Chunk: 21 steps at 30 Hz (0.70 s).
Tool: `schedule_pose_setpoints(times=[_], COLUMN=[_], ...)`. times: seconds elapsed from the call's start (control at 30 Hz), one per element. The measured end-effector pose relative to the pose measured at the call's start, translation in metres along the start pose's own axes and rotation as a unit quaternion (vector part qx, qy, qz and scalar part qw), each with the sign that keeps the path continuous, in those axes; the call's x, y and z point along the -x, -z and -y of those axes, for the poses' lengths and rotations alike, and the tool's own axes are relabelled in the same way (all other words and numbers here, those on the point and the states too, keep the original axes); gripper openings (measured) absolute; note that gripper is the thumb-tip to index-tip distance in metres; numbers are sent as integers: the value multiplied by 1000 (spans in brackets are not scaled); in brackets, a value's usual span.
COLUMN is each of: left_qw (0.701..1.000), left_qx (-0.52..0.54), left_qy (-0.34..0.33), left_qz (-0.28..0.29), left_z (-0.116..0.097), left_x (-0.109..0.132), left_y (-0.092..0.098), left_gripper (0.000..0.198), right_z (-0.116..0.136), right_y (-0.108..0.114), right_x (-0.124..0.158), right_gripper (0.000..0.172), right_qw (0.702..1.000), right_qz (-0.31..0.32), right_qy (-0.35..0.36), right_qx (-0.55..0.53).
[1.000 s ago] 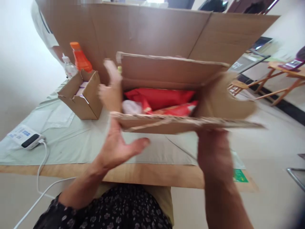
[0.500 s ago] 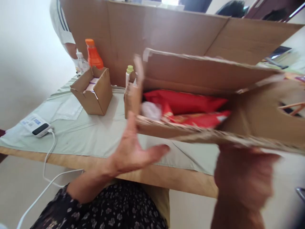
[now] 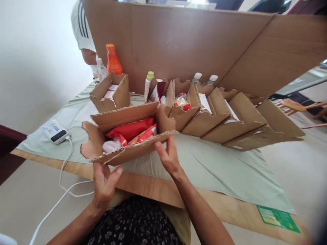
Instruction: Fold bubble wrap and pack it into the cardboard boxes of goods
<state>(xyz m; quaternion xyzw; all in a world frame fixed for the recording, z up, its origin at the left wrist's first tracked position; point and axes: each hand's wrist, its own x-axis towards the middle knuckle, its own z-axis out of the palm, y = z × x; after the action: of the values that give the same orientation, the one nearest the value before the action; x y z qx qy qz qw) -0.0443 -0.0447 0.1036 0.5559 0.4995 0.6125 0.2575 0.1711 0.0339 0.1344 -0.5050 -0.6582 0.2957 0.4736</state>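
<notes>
A cardboard box, open at the top, is held tilted above the front of the cloth-covered table. Inside lie red packets and a clear, crinkled plastic bundle. My left hand grips the box from below at its near left corner, thumb along the near wall. My right hand supports its near right end, thumb on the near wall and the other fingers partly hidden beneath it.
Several cardboard boxes with packets stand in a row at right. Behind left are another box, an orange bottle and a clear bottle. A white device trails a cable. A cardboard panel stands behind.
The box has moved left and lower, and the view has turned right. My left hand has shifted under its left corner, and the row of boxes behind is now visible.
</notes>
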Motion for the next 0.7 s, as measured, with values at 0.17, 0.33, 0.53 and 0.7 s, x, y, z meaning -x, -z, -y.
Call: schedule_pose_setpoints(times=[0.17, 0.33, 0.53, 0.7], left_qw=[991, 989, 983, 990], left_qx=[67, 32, 15, -16], left_qy=[83, 135, 180, 140], left_qz=[-83, -43, -26, 26], left_z=[9, 13, 25, 26], left_x=[14, 39, 59, 53], left_y=[1, 0, 1, 1], left_gripper=[77, 85, 96, 94], right_z=[-17, -24, -20, -21], right_y=[-46, -80, -101, -111], right_x=[-60, -63, -53, -49], right_gripper=[89, 89, 74, 70], right_qw=[995, 995, 993, 993], right_qz=[78, -2, -26, -47], right_qy=[43, 62, 96, 108], right_qx=[36, 75, 66, 14])
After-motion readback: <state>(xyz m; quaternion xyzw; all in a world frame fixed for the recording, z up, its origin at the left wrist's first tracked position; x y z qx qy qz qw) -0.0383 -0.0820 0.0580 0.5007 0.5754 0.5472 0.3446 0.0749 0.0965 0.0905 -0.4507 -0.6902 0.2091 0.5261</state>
